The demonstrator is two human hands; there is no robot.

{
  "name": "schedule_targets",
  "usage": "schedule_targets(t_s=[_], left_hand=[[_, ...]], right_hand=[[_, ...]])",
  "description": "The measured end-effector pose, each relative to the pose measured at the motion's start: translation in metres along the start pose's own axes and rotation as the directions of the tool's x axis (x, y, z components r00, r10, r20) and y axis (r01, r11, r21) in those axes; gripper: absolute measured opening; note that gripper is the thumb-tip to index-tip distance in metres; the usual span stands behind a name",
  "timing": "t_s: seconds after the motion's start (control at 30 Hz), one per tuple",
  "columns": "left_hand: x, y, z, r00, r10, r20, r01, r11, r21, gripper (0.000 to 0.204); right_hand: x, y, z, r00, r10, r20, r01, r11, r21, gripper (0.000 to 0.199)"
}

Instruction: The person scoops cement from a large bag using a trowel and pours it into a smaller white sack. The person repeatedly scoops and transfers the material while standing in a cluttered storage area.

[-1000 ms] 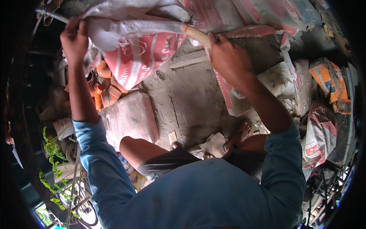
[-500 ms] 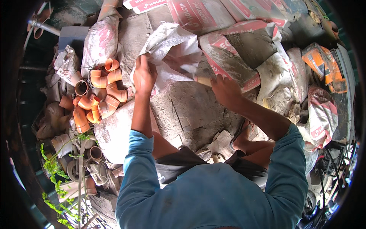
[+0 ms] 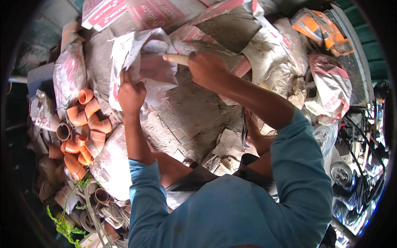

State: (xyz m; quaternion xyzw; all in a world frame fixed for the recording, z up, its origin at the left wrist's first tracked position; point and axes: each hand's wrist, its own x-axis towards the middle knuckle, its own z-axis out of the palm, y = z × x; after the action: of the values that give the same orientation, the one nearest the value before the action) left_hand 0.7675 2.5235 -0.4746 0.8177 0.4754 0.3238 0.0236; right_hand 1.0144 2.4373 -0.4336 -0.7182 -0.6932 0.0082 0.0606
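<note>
My left hand (image 3: 131, 96) is closed on the near-left edge of a white woven sack (image 3: 125, 50), which is held up with its mouth spread wide. Wrapped in my right hand (image 3: 208, 69) is a pale, round stick (image 3: 177, 59), perhaps a wooden handle, with a darker reddish tip. The stick points left and its tip overlaps the sack's right side; whether it touches the sack I cannot tell. My fingers hide the stick's other end. Dusty, flattened cardboard (image 3: 188, 111) lies below the two hands.
Orange pipe elbows (image 3: 98, 124) are heaped at left beside a filled sack (image 3: 69, 68). Dusty red-and-white cement bags (image 3: 155, 14) lie at the far side. An orange-and-black bag (image 3: 318, 27) sits at far right, near a crumpled red-and-white bag (image 3: 331, 82). Green leaves (image 3: 64, 227) stick out at lower left.
The whole view has shifted, so the surroundings sit further left. My right hand has brought the stick up and leftward, from beside the sack to overlapping its mouth. The left hand keeps its grip.
</note>
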Motion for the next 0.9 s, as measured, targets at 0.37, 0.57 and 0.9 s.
schedule_targets(t_s=[0.37, 0.57, 0.9], left_hand=[[0.000, 0.005, -0.012, 0.995, -0.080, -0.065, 0.071, 0.989, -0.132, 0.045], [-0.007, 0.006, -0.015, 0.994, -0.086, -0.073, 0.078, 0.992, -0.101, 0.048], [-0.002, 0.000, -0.013, 0.984, -0.153, -0.090, 0.144, 0.984, -0.100, 0.048]], right_hand=[[-0.101, 0.238, -0.038, 0.779, 0.577, 0.246, -0.624, 0.752, 0.212, 0.040], [-0.135, 0.209, -0.030, 0.960, 0.280, -0.021, -0.277, 0.958, 0.077, 0.035], [-0.171, 0.111, -0.048, 0.966, 0.205, 0.155, -0.191, 0.976, -0.101, 0.054]])
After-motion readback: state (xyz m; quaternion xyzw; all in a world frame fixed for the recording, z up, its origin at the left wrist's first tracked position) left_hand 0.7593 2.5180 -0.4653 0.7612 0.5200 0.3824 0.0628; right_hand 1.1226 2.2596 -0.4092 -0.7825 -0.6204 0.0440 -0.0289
